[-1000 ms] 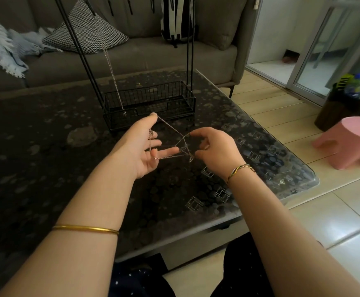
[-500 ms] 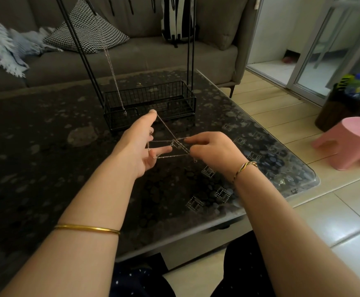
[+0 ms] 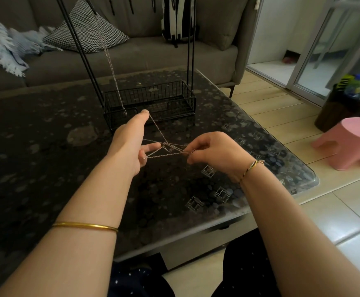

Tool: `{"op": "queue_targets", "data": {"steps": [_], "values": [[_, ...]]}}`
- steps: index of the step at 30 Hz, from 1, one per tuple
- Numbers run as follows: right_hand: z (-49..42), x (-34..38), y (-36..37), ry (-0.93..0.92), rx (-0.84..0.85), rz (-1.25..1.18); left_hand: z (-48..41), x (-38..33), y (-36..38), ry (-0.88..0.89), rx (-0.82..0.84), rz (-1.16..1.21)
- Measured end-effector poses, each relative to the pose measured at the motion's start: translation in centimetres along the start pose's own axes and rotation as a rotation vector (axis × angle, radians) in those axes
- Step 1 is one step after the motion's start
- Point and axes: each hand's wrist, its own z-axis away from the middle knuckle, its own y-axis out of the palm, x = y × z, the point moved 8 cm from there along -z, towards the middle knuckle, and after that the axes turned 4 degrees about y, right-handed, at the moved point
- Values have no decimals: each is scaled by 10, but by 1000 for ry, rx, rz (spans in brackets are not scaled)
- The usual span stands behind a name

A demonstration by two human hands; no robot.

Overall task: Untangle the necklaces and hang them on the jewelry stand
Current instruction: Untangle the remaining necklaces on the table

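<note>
A thin silver necklace chain is stretched in crossing strands between my two hands above the dark table. My left hand has its fingers spread, with the chain looped over the fingertips. My right hand pinches the chain's other side between thumb and fingers. A small knot sits between the hands. Behind them stands the black wire jewelry stand with a basket base and tall rods. One silver necklace hangs from the stand, its end reaching the basket's left side.
The dark speckled glass table ends at a rounded corner on the right. A grey sofa with a checked cushion and a blue throw stands behind. On the tiled floor at right sits a pink stool.
My right hand has shifted slightly right and down, pulling the strands tighter and flatter. The left hand stays spread in nearly the same place.
</note>
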Motion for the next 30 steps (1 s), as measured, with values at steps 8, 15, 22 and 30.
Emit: {"op": "queue_targets", "data": {"steps": [8, 15, 22, 30], "values": [[2, -3, -4, 19, 29, -237, 0, -1, -7, 8, -54, -55], [0, -1, -1, 18, 55, -346, 6, 1, -1, -14, 20, -349], [1, 9, 3, -47, 69, -353, 24, -9, 36, 302, 423, -550], [5, 17, 0, -140, 57, -363, 23, -5, 43, 326, 462, -482]]}}
